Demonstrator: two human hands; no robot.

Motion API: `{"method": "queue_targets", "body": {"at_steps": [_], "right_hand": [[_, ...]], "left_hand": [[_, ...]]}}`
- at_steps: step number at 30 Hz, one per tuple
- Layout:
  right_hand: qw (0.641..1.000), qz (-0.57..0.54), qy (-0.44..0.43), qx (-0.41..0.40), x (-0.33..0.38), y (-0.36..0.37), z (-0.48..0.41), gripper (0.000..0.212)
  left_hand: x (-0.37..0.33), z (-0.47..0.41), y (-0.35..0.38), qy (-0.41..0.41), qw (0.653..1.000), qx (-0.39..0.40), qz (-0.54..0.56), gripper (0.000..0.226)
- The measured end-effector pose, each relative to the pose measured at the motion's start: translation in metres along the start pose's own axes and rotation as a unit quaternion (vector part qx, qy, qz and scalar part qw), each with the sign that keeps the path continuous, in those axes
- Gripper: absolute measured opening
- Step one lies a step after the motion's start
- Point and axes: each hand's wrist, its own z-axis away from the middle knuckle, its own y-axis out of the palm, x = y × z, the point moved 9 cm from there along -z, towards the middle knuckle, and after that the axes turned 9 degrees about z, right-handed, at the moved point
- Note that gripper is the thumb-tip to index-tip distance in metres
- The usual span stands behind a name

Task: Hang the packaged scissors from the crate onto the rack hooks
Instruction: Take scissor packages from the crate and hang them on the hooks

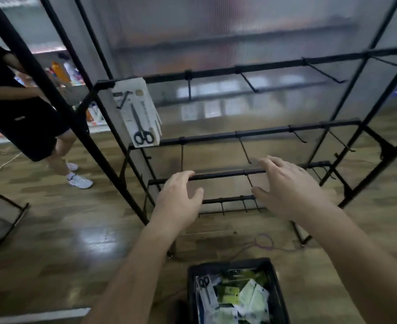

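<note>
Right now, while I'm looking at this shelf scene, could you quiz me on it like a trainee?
1. True or false: the left hand and the right hand each hold a scissors pack.
2. Where on the rack do the packaged scissors hang? A) left end of the highest hook rail B) lowest rail C) right end of the middle rail
3. Fill in: more packs lie in the black ____ on the floor.
Key: 1 false, both hands are empty and open; 2 A; 3 crate.
</note>
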Motion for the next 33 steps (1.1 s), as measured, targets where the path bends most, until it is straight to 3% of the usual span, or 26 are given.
{"method": "queue_targets", "body": {"at_steps": [9,18,25,33], "right_hand": [[0.997,-0.051,0.035,0.051,-0.090,0.054,0.091,0.062],[0.994,-0.058,0.031,0.089,-0.099,0.100,0.119,0.073],[0.987,-0.050,0.061,0.142,-0.086,0.143,0.125,0.076],[0.968,0.033,0.083,0.233,-0.049,0.241,0.119,0.064]], "left_hand": [[-0.045,0.054,0.106,-0.006,0.987,0.121,-0.103,0.063],[-0.055,0.082,0.127,0.059,0.971,0.106,-0.204,0.058],[-0.014,0.084,0.138,0.068,0.964,0.127,-0.224,0.057],[0.094,0.087,0.192,0.028,0.952,0.227,-0.204,0.056]]}}
